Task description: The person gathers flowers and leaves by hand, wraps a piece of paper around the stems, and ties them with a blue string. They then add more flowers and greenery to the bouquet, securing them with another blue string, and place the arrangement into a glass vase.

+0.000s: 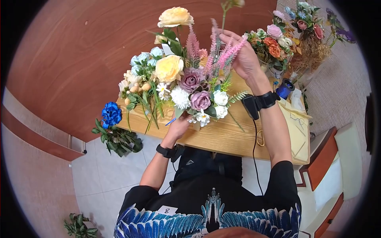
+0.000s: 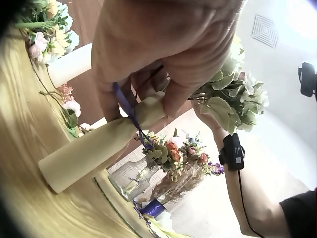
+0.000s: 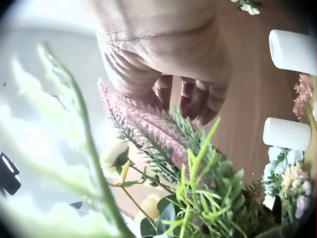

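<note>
A mixed bouquet (image 1: 190,89) of yellow, mauve and white blooms with pink flower spikes (image 1: 232,53) stands over the table's front. My left hand (image 1: 181,126) grips it underneath, fingers around the cream-wrapped stem handle (image 2: 94,148). A purple ribbon (image 2: 126,105) crosses the wrap beside those fingers. At the top right of the bouquet, my right hand (image 1: 244,57) pinches at a pink spike, its fingers curled in. From the right wrist view, the pink spike (image 3: 153,131) partly covers the fingertips. Green sprigs (image 3: 198,183) fill the foreground there.
Loose cut flowers (image 1: 145,89) lie on the wooden table (image 1: 206,139), left of the bouquet. A blue flower (image 1: 111,115) with leaves is at its left edge. On the right are a ribbon spool (image 1: 285,88), yellow paper (image 1: 295,131) and other arrangements (image 1: 274,43).
</note>
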Motion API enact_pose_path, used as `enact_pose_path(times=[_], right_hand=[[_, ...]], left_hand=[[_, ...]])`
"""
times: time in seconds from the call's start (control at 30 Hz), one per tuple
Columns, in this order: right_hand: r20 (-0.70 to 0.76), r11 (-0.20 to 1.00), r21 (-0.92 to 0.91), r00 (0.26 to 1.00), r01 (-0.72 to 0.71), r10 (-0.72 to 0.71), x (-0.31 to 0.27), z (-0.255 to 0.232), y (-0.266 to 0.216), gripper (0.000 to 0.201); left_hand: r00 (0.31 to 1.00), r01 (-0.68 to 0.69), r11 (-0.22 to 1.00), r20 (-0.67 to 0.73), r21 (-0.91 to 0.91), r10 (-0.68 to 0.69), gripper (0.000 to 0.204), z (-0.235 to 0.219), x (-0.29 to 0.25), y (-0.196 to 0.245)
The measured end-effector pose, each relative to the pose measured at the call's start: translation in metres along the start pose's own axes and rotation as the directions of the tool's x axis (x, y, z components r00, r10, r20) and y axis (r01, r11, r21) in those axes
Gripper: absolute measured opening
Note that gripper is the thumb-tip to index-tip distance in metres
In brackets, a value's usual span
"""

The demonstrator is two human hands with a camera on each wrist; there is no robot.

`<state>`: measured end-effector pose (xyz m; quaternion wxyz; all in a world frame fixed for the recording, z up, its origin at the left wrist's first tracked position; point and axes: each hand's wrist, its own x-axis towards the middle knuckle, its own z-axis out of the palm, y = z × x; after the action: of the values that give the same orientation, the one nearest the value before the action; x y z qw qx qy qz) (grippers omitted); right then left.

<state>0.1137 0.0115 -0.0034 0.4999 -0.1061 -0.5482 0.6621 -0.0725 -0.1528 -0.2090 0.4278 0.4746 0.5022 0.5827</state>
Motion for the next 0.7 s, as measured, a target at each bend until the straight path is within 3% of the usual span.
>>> enact_pose_path(times=[0.03, 0.07, 0.17, 0.23, 0.27, 0.3, 0.37, 0.43, 0.5, 0.57, 0.6, 0.7], right_hand=[[0.001, 1.000, 0.000, 1.000, -0.001, 0.001, -0.001, 0.001, -0.002, 0.029], [0.002, 0.999, -0.011, 0.999, 0.040, -0.040, -0.004, 0.002, -0.003, 0.027], [-0.034, 0.992, -0.057, 0.993, 0.114, -0.116, -0.006, 0.001, -0.020, 0.022], [-0.017, 0.976, 0.013, 0.976, 0.219, -0.218, -0.003, -0.005, -0.037, 0.020], [0.012, 0.963, -0.145, 0.973, 0.228, -0.228, -0.002, -0.008, -0.042, 0.027], [0.014, 0.964, -0.142, 0.974, 0.227, -0.227, -0.002, -0.012, -0.049, 0.027], [-0.095, 0.857, -0.367, 0.902, 0.362, -0.422, 0.002, -0.023, -0.060, 0.027], [-0.210, 0.819, -0.443, 0.846, 0.365, -0.490, -0.001, -0.034, -0.065, 0.023], [-0.150, 0.720, -0.662, 0.903, 0.210, -0.402, -0.013, -0.052, -0.050, 0.023], [-0.096, 0.719, -0.692, 0.979, 0.065, -0.181, -0.032, -0.069, -0.018, 0.022], [-0.092, 0.711, -0.703, 0.989, 0.015, -0.112, -0.042, -0.077, 0.004, 0.021], [-0.153, 0.704, -0.686, 0.983, -0.182, 0.105, -0.071, -0.083, 0.069, 0.019]], left_hand=[[1.000, 0.014, 0.992, -0.026, -0.125, -0.018, 0.031, 0.001, -0.002, 0.003], [0.984, 0.177, 0.978, -0.003, -0.110, -0.179, 0.059, -0.004, -0.001, 0.008], [0.979, 0.192, 0.978, -0.056, -0.083, -0.197, 0.058, 0.001, -0.008, 0.023], [0.985, 0.156, 0.977, -0.043, -0.146, -0.164, 0.056, -0.004, -0.007, 0.011], [0.992, 0.122, 0.983, -0.024, -0.137, -0.126, 0.054, -0.005, -0.007, 0.010], [0.996, 0.084, 0.988, -0.007, -0.130, -0.086, 0.052, -0.007, -0.007, 0.008], [0.997, 0.080, 0.986, -0.009, -0.148, -0.083, 0.048, -0.013, -0.007, 0.004], [0.986, 0.126, 0.985, -0.095, -0.120, -0.137, 0.046, -0.017, -0.007, 0.001], [0.982, 0.102, 0.978, -0.141, -0.182, -0.128, 0.045, -0.018, -0.007, 0.006], [0.985, 0.074, 0.992, -0.146, -0.100, -0.088, 0.044, -0.023, -0.003, 0.000], [0.982, 0.072, 0.995, -0.169, -0.075, -0.084, 0.044, -0.020, -0.006, 0.015], [0.981, 0.102, 0.991, -0.158, -0.085, -0.115, 0.045, -0.030, -0.001, 0.004]])
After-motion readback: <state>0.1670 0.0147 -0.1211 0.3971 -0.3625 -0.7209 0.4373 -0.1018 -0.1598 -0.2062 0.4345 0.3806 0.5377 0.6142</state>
